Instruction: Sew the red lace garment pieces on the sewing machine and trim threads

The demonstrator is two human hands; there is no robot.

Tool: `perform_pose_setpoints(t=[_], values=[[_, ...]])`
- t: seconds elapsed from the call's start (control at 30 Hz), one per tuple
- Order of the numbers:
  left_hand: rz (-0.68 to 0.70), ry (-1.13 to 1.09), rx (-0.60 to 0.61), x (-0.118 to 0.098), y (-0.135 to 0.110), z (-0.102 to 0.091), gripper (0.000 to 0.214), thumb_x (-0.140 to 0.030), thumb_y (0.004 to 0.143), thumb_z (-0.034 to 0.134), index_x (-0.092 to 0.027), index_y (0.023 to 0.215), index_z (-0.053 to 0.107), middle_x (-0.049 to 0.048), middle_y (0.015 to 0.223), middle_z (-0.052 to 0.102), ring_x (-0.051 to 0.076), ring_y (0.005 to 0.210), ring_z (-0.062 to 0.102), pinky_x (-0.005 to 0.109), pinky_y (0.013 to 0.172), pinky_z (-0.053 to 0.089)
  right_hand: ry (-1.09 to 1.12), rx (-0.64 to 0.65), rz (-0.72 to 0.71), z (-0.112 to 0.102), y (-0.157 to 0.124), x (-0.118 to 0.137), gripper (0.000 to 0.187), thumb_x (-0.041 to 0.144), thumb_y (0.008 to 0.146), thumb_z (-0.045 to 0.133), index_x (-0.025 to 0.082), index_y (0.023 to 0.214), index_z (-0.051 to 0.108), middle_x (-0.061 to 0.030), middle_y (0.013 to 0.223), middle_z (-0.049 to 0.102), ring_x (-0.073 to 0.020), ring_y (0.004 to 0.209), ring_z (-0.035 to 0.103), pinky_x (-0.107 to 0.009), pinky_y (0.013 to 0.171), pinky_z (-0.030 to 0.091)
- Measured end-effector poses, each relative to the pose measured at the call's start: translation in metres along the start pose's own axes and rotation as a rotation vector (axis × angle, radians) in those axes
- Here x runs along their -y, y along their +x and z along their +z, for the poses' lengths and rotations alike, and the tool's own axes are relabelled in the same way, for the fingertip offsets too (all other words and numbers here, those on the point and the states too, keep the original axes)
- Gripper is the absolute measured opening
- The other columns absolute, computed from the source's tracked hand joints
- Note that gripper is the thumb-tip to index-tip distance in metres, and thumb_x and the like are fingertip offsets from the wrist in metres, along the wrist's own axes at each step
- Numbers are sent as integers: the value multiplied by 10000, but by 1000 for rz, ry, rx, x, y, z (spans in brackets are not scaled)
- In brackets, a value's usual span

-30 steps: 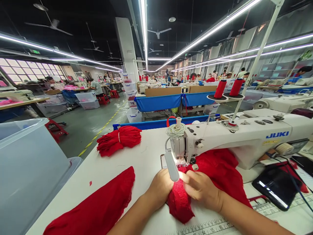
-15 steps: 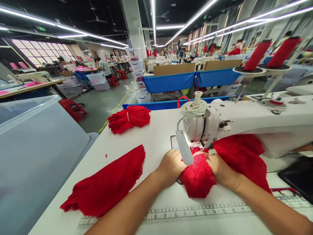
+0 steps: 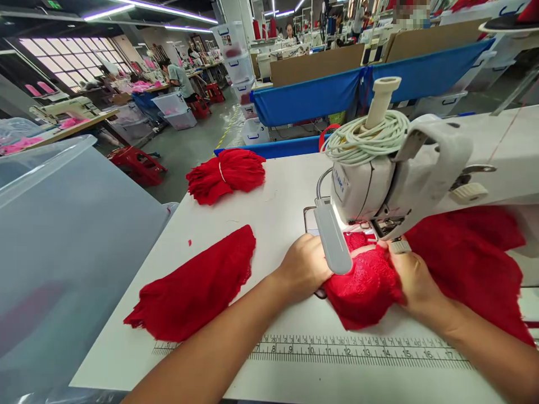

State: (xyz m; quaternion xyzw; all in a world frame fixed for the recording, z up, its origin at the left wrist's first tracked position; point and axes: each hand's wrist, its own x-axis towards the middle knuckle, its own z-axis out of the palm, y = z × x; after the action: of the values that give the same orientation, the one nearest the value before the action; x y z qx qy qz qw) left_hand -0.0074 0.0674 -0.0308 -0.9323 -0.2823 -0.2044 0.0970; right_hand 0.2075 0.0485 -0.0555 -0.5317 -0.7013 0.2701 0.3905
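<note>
A piece of red lace fabric, puckered into a rounded shape, lies under the head of a white sewing machine. My left hand grips its left side; a grey lamp on a bendable neck hides some of those fingers. On the fabric's right edge, close to the needle area, my right hand pinches with thumb and fingers, and a pale band circles one finger. More red fabric spreads beneath the machine arm, behind my right hand.
Left on the table lie a loose stack of red fabric pieces and a tied red bundle. A printed ruler runs along the front. A translucent bin stands left. Pale cord is coiled on the machine. People sit at machines beyond.
The view has tipped down and come closer to the machine. Both hands keep hold of the lace fabric at the needle area, and the fabric there looks slightly shifted.
</note>
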Motion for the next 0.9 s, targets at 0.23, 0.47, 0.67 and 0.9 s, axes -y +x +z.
perform_pose_setpoints(t=[0.23, 0.47, 0.67, 0.9], values=[[16, -5, -56, -1, 1, -2, 273, -123, 902, 468, -174, 648, 553, 4, 668, 569, 147, 639, 501, 310, 547, 306, -130, 201, -300, -7, 5, 17, 259, 237, 903, 431, 240, 983, 678, -55, 834, 703, -203, 775, 656, -304, 703, 536], [24, -49, -89, 2, 0, -2, 228, -135, 915, 456, -171, 754, 613, 17, 719, 631, 153, 665, 516, 317, 583, 379, -353, 203, -402, -6, 7, 20, 309, 221, 961, 371, 228, 905, 675, -56, 840, 676, -169, 764, 604, -261, 667, 489], [-192, -243, -41, 3, -3, 3, 213, -233, 907, 436, -191, 826, 628, 56, 855, 656, 208, 850, 572, 387, 777, 458, -373, 158, -516, -7, 6, 15, 315, 187, 959, 370, 221, 889, 675, -58, 807, 664, -182, 755, 613, -281, 654, 490], [-139, -403, 56, 6, -1, 4, 186, -202, 844, 443, -195, 892, 622, 65, 973, 671, 194, 916, 598, 388, 873, 472, -377, 131, -590, -5, 8, 14, 292, 104, 945, 383, 200, 896, 655, -42, 741, 627, -183, 729, 599, -309, 684, 513]])
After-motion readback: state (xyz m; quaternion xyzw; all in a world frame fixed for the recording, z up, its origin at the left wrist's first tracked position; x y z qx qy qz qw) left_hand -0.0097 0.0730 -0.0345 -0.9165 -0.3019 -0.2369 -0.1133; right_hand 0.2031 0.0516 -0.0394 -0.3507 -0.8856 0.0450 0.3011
